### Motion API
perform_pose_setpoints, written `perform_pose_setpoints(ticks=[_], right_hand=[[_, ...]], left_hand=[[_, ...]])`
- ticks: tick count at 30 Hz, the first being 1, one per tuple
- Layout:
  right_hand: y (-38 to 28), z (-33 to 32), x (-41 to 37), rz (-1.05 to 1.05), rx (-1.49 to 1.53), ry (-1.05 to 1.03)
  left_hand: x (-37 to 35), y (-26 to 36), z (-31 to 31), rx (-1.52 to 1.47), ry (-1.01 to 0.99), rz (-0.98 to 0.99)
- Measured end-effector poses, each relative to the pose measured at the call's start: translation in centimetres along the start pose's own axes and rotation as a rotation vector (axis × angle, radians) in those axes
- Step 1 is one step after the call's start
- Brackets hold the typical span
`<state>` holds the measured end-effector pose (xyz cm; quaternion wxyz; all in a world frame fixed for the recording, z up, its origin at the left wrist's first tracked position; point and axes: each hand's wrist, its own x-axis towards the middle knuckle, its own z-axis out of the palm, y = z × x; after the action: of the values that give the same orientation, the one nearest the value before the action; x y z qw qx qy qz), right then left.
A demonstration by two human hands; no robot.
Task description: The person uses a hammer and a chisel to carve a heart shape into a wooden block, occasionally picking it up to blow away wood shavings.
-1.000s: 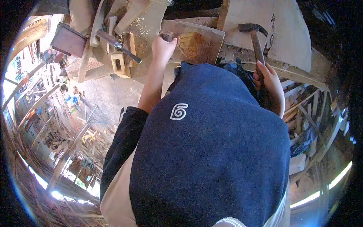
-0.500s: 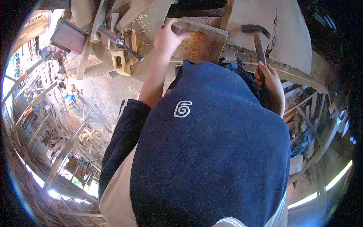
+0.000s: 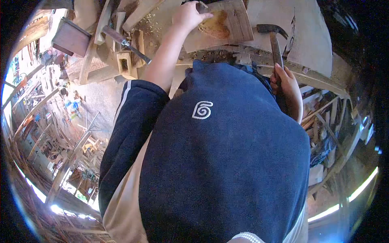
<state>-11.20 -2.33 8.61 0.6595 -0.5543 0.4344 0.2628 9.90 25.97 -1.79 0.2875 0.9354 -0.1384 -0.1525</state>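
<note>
Since 1 second ago the left hand (image 3: pixel 187 16) reaches farther across the workbench (image 3: pixel 312 44), and the wooden board (image 3: pixel 237 20) now lies nearer its far edge, so the carving goes on there. This hand is clenched around a chisel (image 3: pixel 200 5) set on the board. The right hand (image 3: pixel 287 91) grasps the hammer (image 3: pixel 276 44) by its handle, with the head just beside the board.

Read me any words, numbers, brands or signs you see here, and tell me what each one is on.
White spiral emblem, shaped like a "6": on the blue top.
No words or numbers readable on the hammer or the wooden board.
Background clutter: too small to read.
</note>
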Motion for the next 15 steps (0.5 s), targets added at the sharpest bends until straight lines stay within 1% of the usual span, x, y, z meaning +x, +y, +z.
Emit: perform_pose_setpoints(ticks=[1,2,3,5,6,8,9,11,12,13,15], right_hand=[[0.0,0.0,0.0,-0.003,0.002,0.002],[0.0,0.0,0.1,-0.006,0.004,0.003],[0.1,0.0,0.1,-0.007,0.000,0.000],[0.3,-0.2,0.3,-0.022,0.011,-0.023],[0.4,-0.3,0.4,-0.023,0.008,-0.026],[0.5,-0.5,0.4,-0.024,0.017,-0.041],[0.5,-0.5,0.4,-0.027,0.014,-0.042],[0.3,-0.7,0.3,0.005,0.025,-0.037],[0.3,-0.7,0.2,0.002,0.023,-0.038],[0.3,-0.8,0.2,0.002,0.009,-0.036],[0.3,-0.9,0.1,0.005,-0.006,-0.036]], left_hand=[[0.2,0.4,-0.4,-0.067,-0.010,-0.013],[-0.5,2.3,-1.9,-0.023,-0.044,-0.090],[-0.7,2.0,-1.6,-0.024,-0.040,-0.095],[-1.1,0.6,-0.6,-0.126,0.065,0.036],[-1.0,-0.1,-0.2,-0.126,0.068,0.033],[-0.7,-1.4,0.1,0.030,-0.111,-0.055],[-0.9,-1.9,0.1,0.029,-0.107,-0.054],[-1.2,-2.8,0.2,-0.089,-0.191,0.089],[-1.7,-1.8,-0.6,-0.099,-0.268,0.025],[-1.8,-2.3,-0.5,-0.099,-0.265,0.024],[-2.4,-2.9,-0.7,-0.098,-0.273,0.112]])
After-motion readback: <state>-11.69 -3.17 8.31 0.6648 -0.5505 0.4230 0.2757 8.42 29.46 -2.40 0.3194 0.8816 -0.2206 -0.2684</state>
